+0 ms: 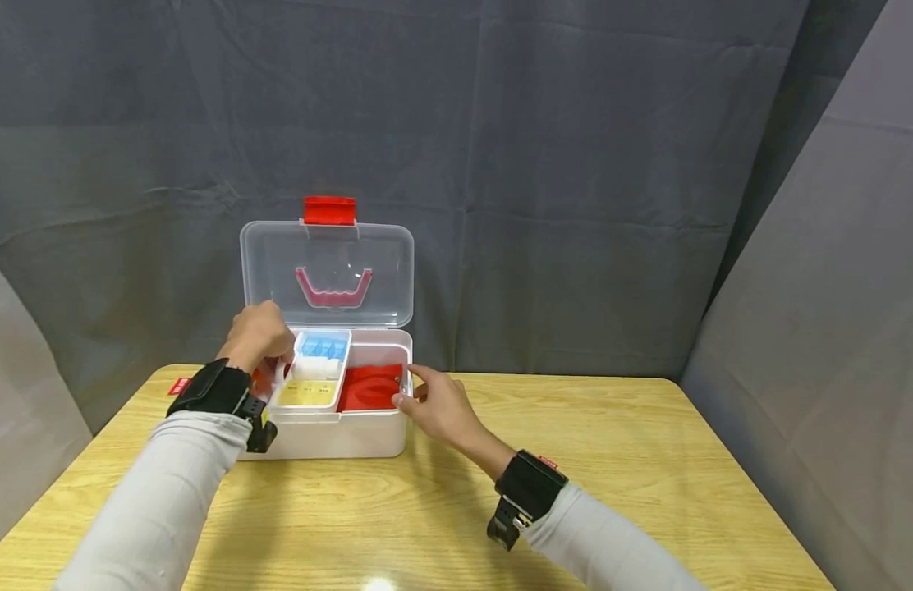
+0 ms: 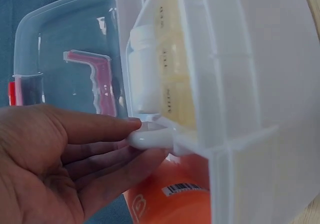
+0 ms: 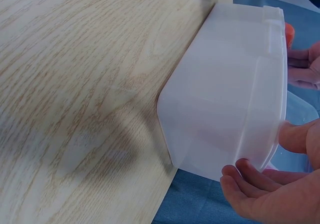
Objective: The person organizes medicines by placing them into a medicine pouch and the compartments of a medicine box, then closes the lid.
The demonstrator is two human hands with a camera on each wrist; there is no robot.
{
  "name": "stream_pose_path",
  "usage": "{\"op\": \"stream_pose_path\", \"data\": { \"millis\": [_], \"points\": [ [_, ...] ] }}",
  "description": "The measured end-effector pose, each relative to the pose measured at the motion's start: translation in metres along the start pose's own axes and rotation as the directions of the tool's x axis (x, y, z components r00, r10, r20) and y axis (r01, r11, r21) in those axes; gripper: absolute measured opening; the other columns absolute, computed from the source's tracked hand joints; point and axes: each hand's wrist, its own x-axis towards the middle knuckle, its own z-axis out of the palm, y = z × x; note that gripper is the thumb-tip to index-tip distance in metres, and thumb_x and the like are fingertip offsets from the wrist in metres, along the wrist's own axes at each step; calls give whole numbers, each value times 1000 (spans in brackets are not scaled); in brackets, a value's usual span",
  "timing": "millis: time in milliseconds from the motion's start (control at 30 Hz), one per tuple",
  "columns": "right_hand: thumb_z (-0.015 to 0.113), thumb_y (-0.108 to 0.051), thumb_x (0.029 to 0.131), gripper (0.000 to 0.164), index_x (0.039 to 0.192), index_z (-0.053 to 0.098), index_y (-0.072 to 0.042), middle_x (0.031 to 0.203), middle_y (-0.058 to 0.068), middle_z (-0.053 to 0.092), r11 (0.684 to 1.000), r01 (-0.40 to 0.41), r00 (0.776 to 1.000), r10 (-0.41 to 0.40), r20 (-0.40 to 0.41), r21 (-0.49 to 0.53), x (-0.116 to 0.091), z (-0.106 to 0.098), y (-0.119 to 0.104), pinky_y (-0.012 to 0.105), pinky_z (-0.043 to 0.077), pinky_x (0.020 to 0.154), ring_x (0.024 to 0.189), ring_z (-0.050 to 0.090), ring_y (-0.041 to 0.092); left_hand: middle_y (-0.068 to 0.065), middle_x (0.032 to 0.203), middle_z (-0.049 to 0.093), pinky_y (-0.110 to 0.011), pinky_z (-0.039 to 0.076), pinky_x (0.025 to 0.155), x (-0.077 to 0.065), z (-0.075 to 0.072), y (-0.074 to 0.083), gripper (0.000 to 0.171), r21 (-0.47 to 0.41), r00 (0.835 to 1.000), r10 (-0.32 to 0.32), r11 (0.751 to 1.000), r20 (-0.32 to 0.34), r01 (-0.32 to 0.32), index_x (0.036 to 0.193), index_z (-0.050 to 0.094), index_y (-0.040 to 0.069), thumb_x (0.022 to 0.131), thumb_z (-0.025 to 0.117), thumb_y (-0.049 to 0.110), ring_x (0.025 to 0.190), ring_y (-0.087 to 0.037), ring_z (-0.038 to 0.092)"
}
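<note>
A white plastic storage box (image 1: 331, 437) stands on the table with its clear lid (image 1: 327, 246) raised. Inside on the left sits a white tray (image 1: 344, 379) carrying a blue pill organizer (image 1: 323, 347), a white bottle (image 2: 144, 74) and a yellow pill organizer (image 1: 307, 392). My left hand (image 1: 259, 335) pinches a white tab (image 2: 152, 138) at the tray's side between thumb and fingers. Below those fingers shows an orange package (image 2: 175, 194) with a barcode. My right hand (image 1: 445, 406) grips the box's right end, thumb near the rim. A red pouch (image 1: 369, 387) lies in the right compartment.
The wooden table (image 1: 575, 468) reaches forward to a grey curtain (image 1: 575, 205) behind the box. A red latch (image 1: 329, 210) tops the raised lid, which carries a pink handle (image 1: 332, 297). A small red label (image 1: 179, 386) shows by the left wrist.
</note>
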Motion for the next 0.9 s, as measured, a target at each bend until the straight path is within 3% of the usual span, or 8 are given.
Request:
{"op": "stream_pose_path", "data": {
  "millis": [500,900],
  "points": [
    [73,-18,92,56,142,55,0,111,20,73,1000,2,1000,-2,-10,-6,-2,0,0,41,60,83,99,72,29,-24,77,64,-31,56,52,0,0,0,29,1,1000,4,1000,18,-4,105,62,-15,81,67,1,56,-28,68],
    [74,-19,92,55,141,56,-2,112,20,73,1000,9,1000,-9,-10,-5,-2,2,-1,41,60,83,99,72,29,-23,85,63,-33,60,60,0,-6,-4,31,-10,995,-13,1000,96,14,111,61,-14,89,69,6,61,-28,71]
  ]
}}
